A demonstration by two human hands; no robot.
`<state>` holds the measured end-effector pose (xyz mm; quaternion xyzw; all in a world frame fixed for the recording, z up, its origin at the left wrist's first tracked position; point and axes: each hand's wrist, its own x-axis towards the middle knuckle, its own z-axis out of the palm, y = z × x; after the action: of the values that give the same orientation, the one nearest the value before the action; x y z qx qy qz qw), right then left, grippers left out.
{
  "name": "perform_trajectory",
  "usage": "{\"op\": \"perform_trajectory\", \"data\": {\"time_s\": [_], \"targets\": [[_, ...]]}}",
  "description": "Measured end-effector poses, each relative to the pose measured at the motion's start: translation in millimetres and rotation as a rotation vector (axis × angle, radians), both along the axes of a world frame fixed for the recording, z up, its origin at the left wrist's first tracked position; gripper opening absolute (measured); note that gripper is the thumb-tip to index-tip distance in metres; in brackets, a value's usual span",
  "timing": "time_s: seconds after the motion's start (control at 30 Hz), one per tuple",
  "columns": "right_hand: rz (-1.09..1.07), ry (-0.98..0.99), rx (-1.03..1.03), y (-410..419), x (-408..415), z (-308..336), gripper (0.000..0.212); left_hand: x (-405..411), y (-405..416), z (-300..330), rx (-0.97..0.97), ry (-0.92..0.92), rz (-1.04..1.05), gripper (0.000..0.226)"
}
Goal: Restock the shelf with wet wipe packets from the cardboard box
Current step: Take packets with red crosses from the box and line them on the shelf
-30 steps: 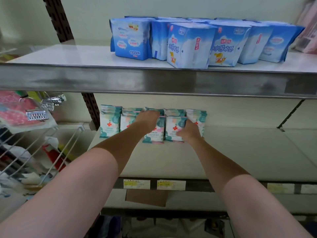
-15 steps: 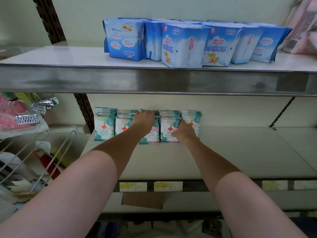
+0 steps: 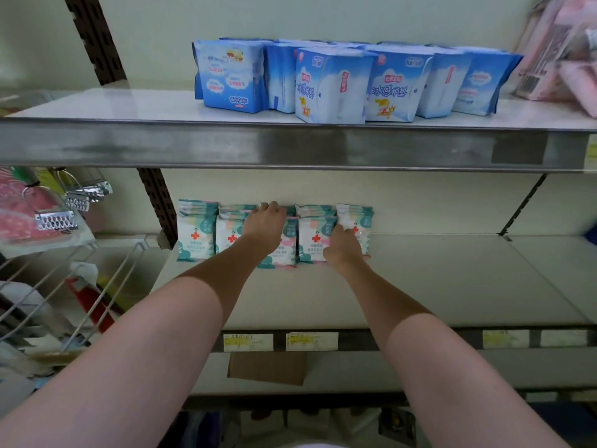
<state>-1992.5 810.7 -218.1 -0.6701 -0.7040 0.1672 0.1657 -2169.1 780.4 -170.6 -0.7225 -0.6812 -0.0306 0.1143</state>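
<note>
Several white-and-teal wet wipe packets (image 3: pixel 195 234) with a red cross stand in a row at the back left of the middle shelf (image 3: pixel 420 286). My left hand (image 3: pixel 263 226) lies over the third stack (image 3: pixel 284 250), its fingers curled over the stack's top edge. My right hand (image 3: pixel 344 245) is at the right end of the row, with its fingers curled against the left edge of the last packet (image 3: pixel 363 221) and its palm in front of the fourth stack (image 3: pixel 311 237). A brown cardboard piece (image 3: pixel 268 368) shows below the shelf's front edge.
Blue-and-white packs (image 3: pixel 332 85) sit on the upper shelf (image 3: pixel 129 140), with pink packs (image 3: pixel 562 59) at its right end. A wire rack (image 3: pixel 64 286) with hanging goods is to the left. Price labels (image 3: pixel 311 341) line the middle shelf's front rail.
Both hands stay on the packet row. My left hand's fingers have slid a little further over the top of the third stack. My right hand has barely moved.
</note>
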Motion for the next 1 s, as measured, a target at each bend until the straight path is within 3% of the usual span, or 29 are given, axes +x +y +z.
{"op": "perform_trajectory", "data": {"time_s": [0.27,0.47,0.57,1.0], "targets": [[0.093,0.050,-0.017,-23.7,1.4,-4.7,0.032,-0.8,-33.3,3.2,-0.019,0.028,0.066,0.051],[0.243,0.046,-0.025,-55.7,-13.2,-9.0,0.028,-5.3,-77.1,-3.3,-0.073,0.062,0.148,0.032],[0.293,0.070,-0.036,-76.0,-23.4,-9.6,0.021,-12.1,-100.9,-8.9,-0.087,0.043,0.183,0.037],[0.508,0.184,0.038,-212.0,-126.7,8.1,0.013,-84.5,-256.0,-17.0,-0.195,0.011,0.337,0.030]]}}
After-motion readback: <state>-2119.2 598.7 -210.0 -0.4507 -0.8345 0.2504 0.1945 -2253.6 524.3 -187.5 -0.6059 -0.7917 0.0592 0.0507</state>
